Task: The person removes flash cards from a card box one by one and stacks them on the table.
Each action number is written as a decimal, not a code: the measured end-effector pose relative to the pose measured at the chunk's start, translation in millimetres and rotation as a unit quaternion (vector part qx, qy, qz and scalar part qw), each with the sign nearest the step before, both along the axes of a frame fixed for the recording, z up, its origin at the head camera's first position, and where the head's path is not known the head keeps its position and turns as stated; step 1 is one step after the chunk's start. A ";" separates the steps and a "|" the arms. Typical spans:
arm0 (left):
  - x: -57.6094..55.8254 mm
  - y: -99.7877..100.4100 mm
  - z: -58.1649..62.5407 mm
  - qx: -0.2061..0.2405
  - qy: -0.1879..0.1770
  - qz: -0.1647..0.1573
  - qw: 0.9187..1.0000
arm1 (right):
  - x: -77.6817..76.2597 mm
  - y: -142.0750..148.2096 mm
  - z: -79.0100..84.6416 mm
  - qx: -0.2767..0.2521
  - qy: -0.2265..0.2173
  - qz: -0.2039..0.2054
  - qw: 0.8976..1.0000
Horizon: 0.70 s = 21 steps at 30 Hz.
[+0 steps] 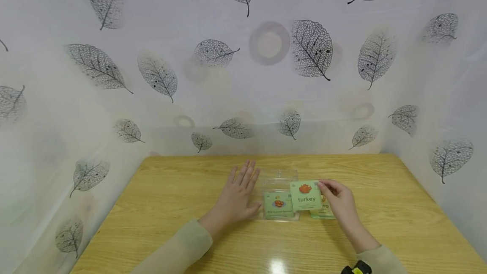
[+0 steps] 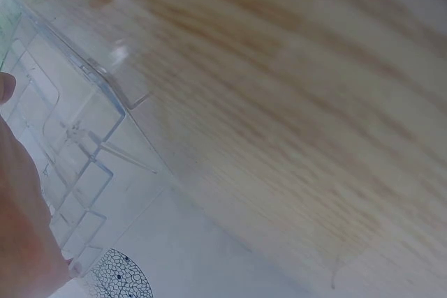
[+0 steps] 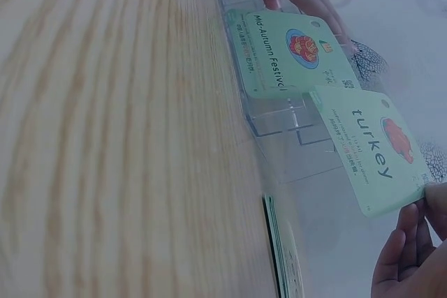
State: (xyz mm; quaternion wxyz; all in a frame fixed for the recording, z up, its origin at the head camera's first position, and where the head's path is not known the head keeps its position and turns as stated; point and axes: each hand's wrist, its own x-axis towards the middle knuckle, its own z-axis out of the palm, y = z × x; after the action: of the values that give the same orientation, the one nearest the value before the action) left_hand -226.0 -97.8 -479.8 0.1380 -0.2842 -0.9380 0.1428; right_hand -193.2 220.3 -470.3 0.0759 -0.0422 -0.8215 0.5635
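Observation:
My right hand (image 1: 340, 200) pinches the right edge of a green flash card (image 1: 306, 195) printed "turkey", with a red bird picture. The card is held up between a clear plastic box (image 1: 280, 174) and a second pile of cards (image 1: 322, 213), partly covering both. In the box lies another green card (image 1: 279, 206), which reads "Mid-Autumn Festival" in the right wrist view. My left hand (image 1: 236, 195) rests at the left side of the box, its fingers straight and spread. In the left wrist view only part of that hand (image 2: 24, 221) shows, beside the box's clear compartments (image 2: 77, 130).
The pile at the right shows as a thin stack edge (image 3: 281, 246) in the right wrist view, close to the box. Everything stands on a wooden table (image 1: 171, 198). A pale leaf-printed curtain (image 1: 243, 88) encloses its back and sides.

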 end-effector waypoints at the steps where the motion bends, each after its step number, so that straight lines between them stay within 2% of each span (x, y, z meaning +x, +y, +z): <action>1: 0.1 0.0 0.1 0.000 0.001 0.000 1.000 | -0.1 0.3 -0.1 -0.001 0.001 0.000 1.000; 13: 1.0 0.0 -1.5 0.003 -0.003 0.003 1.000 | -0.2 6.6 -3.3 -0.011 -0.004 -0.002 1.000; 21: 0.2 -0.8 -3.2 -0.001 0.010 0.002 1.000 | -0.5 13.2 -4.6 -0.023 -0.008 -0.006 1.000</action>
State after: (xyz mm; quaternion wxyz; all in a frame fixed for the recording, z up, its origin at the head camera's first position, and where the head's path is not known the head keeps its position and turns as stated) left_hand -225.8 -98.6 -483.0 0.1473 -0.2811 -0.9369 0.1468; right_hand -193.8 233.5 -475.0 0.0716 -0.0537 -0.8087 0.5813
